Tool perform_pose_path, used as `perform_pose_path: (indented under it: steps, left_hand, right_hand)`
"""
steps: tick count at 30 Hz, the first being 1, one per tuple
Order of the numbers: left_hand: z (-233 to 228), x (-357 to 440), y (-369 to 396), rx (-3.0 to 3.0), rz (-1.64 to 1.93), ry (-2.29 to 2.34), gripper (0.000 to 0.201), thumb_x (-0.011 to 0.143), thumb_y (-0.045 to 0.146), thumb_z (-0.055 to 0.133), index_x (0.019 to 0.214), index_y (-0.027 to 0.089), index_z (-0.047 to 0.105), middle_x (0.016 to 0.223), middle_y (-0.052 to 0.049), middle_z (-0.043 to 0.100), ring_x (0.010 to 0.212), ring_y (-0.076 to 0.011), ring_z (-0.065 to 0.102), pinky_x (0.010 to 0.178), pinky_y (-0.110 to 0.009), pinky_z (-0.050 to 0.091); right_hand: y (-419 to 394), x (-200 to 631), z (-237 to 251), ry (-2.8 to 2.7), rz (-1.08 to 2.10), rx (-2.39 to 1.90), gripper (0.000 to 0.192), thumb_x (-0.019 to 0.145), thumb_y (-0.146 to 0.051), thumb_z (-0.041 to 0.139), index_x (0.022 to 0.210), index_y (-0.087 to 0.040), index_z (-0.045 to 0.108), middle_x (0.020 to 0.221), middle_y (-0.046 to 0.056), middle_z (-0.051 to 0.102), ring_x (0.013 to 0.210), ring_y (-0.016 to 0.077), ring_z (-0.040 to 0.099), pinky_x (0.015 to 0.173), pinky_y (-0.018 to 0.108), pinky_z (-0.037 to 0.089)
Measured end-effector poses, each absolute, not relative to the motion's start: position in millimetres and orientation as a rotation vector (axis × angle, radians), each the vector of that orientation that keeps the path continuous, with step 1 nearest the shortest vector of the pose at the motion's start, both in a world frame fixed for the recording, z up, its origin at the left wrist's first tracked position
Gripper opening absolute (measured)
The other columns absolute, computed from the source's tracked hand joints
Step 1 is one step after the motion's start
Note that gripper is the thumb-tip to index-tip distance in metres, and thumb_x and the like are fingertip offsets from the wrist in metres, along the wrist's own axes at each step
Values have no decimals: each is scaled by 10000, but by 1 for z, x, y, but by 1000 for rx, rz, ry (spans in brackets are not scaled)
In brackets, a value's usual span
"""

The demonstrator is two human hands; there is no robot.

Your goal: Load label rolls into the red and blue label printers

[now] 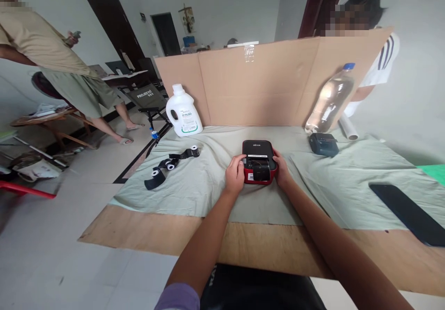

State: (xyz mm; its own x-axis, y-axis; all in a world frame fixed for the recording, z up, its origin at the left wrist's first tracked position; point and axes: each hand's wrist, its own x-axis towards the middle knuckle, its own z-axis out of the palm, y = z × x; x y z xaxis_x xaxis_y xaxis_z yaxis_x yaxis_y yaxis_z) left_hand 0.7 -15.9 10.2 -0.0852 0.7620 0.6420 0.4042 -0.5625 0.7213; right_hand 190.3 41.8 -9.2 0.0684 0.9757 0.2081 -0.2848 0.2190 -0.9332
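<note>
A small black and red label printer [257,148] sits on the grey-green cloth in front of me. Black paper or film [261,172] sticks out of its front slot and hangs over the red base. My left hand [235,174] is closed against the printer's left side, thumb near the top edge. On the opposite side my right hand [282,170] grips the casing, its fingers partly hidden behind it. To the left lie several small rolls of black tape with white cores, partly unwound, among them a roll [194,151] at the far end.
A white jug [183,113] and a tilted clear bottle [330,99] stand before a cardboard screen [257,87]. A dark small device [323,144] and a black phone [406,210] lie right. One person [52,46] stands left; another [385,60] is behind the screen.
</note>
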Motion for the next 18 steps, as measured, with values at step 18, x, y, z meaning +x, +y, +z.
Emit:
perform_pose_path:
  steps: [18]
  left_hand:
    - [58,-161,45,1711,548,2590,540,896,321,579,1427,236,532,1503,-154,496,1372,-373,425,1107,-543,313]
  right_hand:
    - [47,194,-15,-1127,1110,-872,566,744,-488,601,1260,-256,620,1331,63,668,1279,272,582,1073,459,467]
